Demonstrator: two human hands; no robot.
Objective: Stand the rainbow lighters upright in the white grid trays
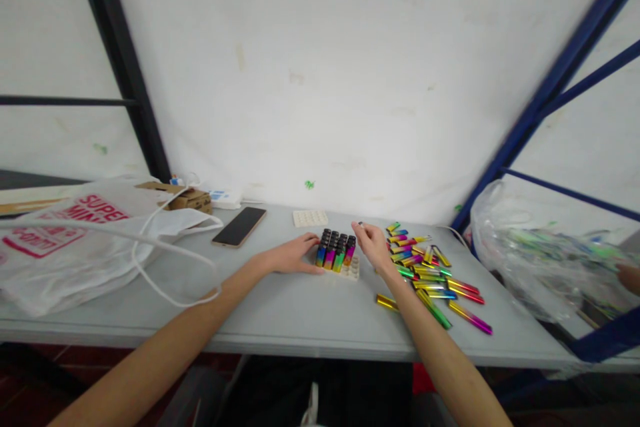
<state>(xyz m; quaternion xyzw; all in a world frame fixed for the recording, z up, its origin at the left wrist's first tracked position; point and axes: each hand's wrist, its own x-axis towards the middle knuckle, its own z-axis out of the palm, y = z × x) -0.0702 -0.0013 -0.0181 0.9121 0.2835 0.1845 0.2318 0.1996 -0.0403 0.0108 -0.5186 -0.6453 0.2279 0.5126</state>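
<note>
Several shiny multicoloured tubes with black tops [329, 258] stand upright in rows in a white holder [353, 271], whose right side shows bare round slots. My left hand [296, 255] rests at the holder's left side, fingers apart around its edge, holding nothing. Just right of the holder, my right hand [371, 245] is closed in a pinch, with a small dark tip showing at its fingertips; the rest of the item is hidden. Loose metallic tubes [430, 273] in gold, green, red, blue and purple lie in a pile beyond my right wrist.
A second white holder [310, 218] lies near the wall. A phone [240, 227], a white plastic bag [90, 233] with a white cable and a cardboard box [187, 200] are at left. Clear plastic bags [530, 260] and another person's hand [629, 278] are at far right.
</note>
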